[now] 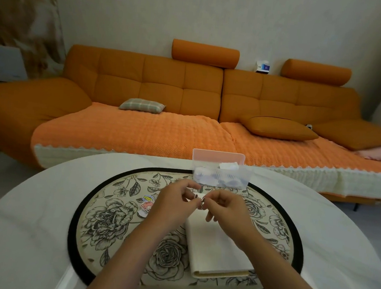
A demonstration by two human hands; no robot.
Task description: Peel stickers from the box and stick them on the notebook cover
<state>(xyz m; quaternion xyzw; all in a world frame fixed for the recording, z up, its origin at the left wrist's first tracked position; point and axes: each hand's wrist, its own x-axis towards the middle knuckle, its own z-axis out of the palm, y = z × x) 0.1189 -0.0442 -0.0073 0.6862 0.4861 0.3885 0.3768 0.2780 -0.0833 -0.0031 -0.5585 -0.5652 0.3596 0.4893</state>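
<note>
Cream notebook [216, 251] lies shut at the lower centre of the frame, square on the floral mat [113, 217], so its cover faces up, ready to take what I peel. Just above its far edge my left hand [172, 201] and right hand [226, 204] meet, fingertips of both pinched narrow on one small sticker [200, 198]. I judge I am working its backing apart, one hand steadying each side. It is too small to tell its design. I hold it over the notebook so the move down to the cover is short.

Left of my left hand, cartoon stickers [147, 203] rest on the mat, off the notebook. Beyond my fingers, at the mat's far rim, stands the clear box [223, 176], with pale slips inside and its pink lid raised behind it, near enough to reach. The white table [36, 202] carries all of it, and an orange sofa [144, 85] fills the upper frame.
</note>
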